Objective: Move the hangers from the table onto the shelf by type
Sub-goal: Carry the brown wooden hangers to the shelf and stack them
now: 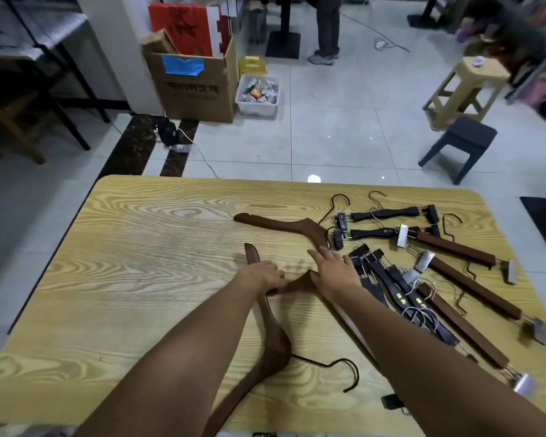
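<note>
Three brown wooden coat hangers lie on the wooden table [139,247]. The far hanger [284,227] sits past my hands. The near hanger [271,345] runs under my left arm, its black hook at the front. My left hand [262,274] grips the middle hanger [297,283] by its arm. My right hand [334,269] rests flat on the same hanger, fingers straight and pointing toward the far hanger. To the right lies a pile of black clip hangers [388,279] and brown clip hangers [467,279].
A metal shelf [32,42] stands at the far left. A cardboard box [199,86] and a white bin [259,96] sit on the floor beyond the table. Two stools [464,143] stand at the right, and a person's legs [327,29] at the back.
</note>
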